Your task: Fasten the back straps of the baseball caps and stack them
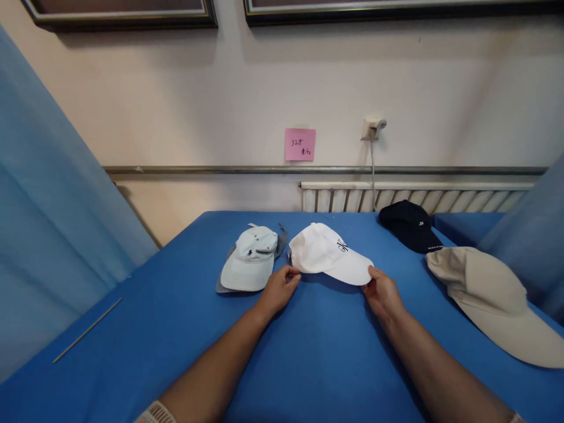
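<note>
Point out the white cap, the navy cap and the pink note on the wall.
White cap (318, 251): head view, on the crown's side.
Navy cap (405, 221): head view, on the crown.
Pink note (300, 145): head view, on the middle of the paper.

The white cap (315, 249) looked like matt cloth, smooth along its brim, and the pale blue cap (247, 271) appeared to be of similar soft, dull fabric. The beige cap (496, 282) had matt cloth creased at the crown; the navy cap (403, 223) was dull fabric too. A smooth, matt blue cloth (326, 358) covered the table, and the curtain (44, 182) was softly folded fabric. The note (300, 144) was matt paper, the socket (369, 130) smooth plastic, the pipe (229, 170) dull metal, the radiator (418, 185) apparently painted metal. The stick (87, 331) looked wooden, the sleeve (157, 412) open-knit.
</note>
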